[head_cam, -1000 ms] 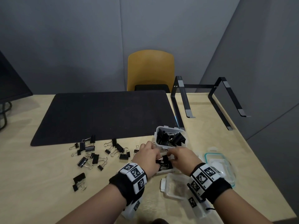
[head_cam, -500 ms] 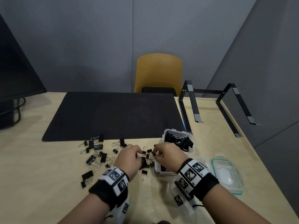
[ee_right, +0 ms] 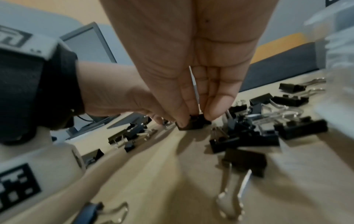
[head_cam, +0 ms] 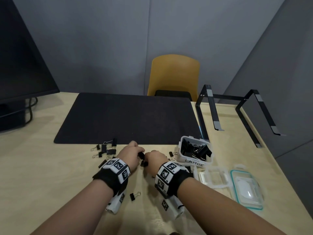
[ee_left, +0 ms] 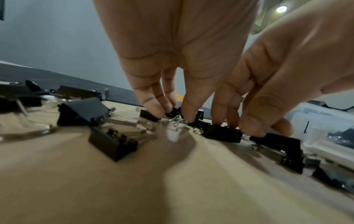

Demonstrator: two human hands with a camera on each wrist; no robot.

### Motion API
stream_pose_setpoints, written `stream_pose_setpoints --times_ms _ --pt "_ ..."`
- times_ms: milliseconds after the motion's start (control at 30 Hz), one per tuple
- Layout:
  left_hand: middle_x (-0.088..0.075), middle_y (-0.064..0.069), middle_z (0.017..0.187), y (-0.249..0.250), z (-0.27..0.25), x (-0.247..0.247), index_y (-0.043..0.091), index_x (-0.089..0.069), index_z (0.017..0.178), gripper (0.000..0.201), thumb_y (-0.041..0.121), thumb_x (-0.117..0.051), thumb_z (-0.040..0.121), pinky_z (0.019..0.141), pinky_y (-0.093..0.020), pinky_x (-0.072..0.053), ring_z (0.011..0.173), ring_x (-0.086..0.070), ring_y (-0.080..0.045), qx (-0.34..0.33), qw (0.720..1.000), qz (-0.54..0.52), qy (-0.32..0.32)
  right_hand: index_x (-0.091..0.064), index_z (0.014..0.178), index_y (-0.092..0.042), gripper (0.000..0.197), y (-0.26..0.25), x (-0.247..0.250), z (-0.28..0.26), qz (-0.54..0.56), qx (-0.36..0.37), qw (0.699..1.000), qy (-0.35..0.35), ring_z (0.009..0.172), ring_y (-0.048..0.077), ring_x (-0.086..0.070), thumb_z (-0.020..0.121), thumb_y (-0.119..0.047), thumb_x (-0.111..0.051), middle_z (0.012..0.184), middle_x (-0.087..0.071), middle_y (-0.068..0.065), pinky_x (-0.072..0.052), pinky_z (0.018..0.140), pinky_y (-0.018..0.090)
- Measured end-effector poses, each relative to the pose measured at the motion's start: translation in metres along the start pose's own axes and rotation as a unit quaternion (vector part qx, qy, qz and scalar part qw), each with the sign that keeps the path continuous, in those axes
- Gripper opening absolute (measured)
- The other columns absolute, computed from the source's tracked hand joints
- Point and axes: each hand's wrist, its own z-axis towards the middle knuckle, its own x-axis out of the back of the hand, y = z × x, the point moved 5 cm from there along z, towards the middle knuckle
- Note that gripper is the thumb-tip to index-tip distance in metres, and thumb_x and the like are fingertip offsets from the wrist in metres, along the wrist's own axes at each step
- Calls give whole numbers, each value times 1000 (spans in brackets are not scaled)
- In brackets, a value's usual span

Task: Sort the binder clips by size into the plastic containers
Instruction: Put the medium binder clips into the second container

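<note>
Black binder clips lie scattered on the wooden table [head_cam: 50, 184], most in a loose group [head_cam: 106, 150] at the mat's front edge. My left hand [head_cam: 139, 154] reaches down with curled fingers and pinches a small clip [ee_left: 173, 112] between thumb and fingertips. Close beside it, my right hand [head_cam: 146, 161] pinches another small black clip [ee_right: 191, 123] that rests on the table. A clear container marked LARGE [head_cam: 194, 164] stands to the right, holding several big clips. More clips [ee_right: 249, 136] are heaped just right of my right fingers.
A lone clip [head_cam: 135, 196] lies between my forearms. Clear lids [head_cam: 213, 178] and a teal-rimmed lid [head_cam: 246, 189] sit at the right. A black mat [head_cam: 127, 119], a monitor [head_cam: 20, 65], a black metal stand [head_cam: 237, 112] and a yellow chair [head_cam: 174, 75] lie beyond.
Both hands have moved left, away from the containers, down onto the loose clips on the table. The view has turned left as well.
</note>
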Motion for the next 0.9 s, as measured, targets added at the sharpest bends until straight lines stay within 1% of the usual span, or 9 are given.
stream_pose_setpoints --times_ms 133,267,333,500,567,667,733,800,900 --pt "-46 -2 113 0 0 -2 23 -64 109 32 5 -51 87 69 -23 -34 94 -53 -20 -4 1000 26 -6 -49 123 -10 38 0 -7 0 -1 -2 1000 1 105 36 -57 86 -9 -52 116 -51 15 -46 82 37" --pt "-47 -1 113 1 -1 0 22 -64 107 27 9 -52 87 76 -27 -43 96 -53 -21 -8 1000 30 -3 -50 122 -10 36 -1 -1 -6 31 3 999 18 103 36 -57 86 -11 -53 115 -50 15 -46 83 36" --pt "-49 0 110 2 -2 3 22 -63 101 19 13 -53 88 80 -30 -46 96 -53 -21 -3 999 31 8 -53 116 -11 31 2 8 -14 68 4 997 43 100 35 -58 86 -13 -54 113 -52 15 -47 81 35" --pt "-61 0 95 8 -5 7 21 -59 84 12 14 -51 89 70 -27 -41 88 -58 -20 28 998 12 47 -59 98 -16 18 25 28 -39 171 -8 982 76 83 23 -60 81 -16 -60 99 -65 8 -53 72 31" --pt "-63 -1 97 12 -7 5 20 -62 91 10 16 -52 90 71 -25 -41 89 -58 -20 45 998 -3 52 -60 94 -19 15 40 34 -51 210 -7 974 82 80 20 -63 79 -16 -63 94 -66 4 -56 72 32" --pt "-66 -2 104 18 -10 3 20 -64 105 18 15 -53 91 74 -23 -42 93 -59 -18 67 996 -41 44 -65 93 -21 14 65 44 -71 242 11 965 97 69 6 -56 81 -14 -66 83 -60 -8 -48 61 16" --pt "-66 -3 106 26 -12 2 19 -64 110 23 14 -52 92 76 -24 -45 92 -60 -17 78 994 -62 45 -68 94 -24 17 88 51 -86 253 17 962 104 71 4 -56 81 -13 -67 82 -61 -10 -48 65 15" --pt "-67 -3 105 36 -14 3 18 -65 111 25 12 -50 92 77 -26 -48 86 -59 -16 84 992 -84 47 -68 93 -26 21 113 57 -99 265 14 959 100 69 3 -58 80 -9 -66 83 -64 -9 -50 66 16" --pt "-65 -4 110 58 -17 4 18 -64 115 29 11 -46 94 78 -28 -50 87 -62 -18 72 991 -102 37 -68 89 -21 18 152 65 -116 295 1 950 98 66 10 -60 81 -5 -64 86 -69 5 -51 58 18"
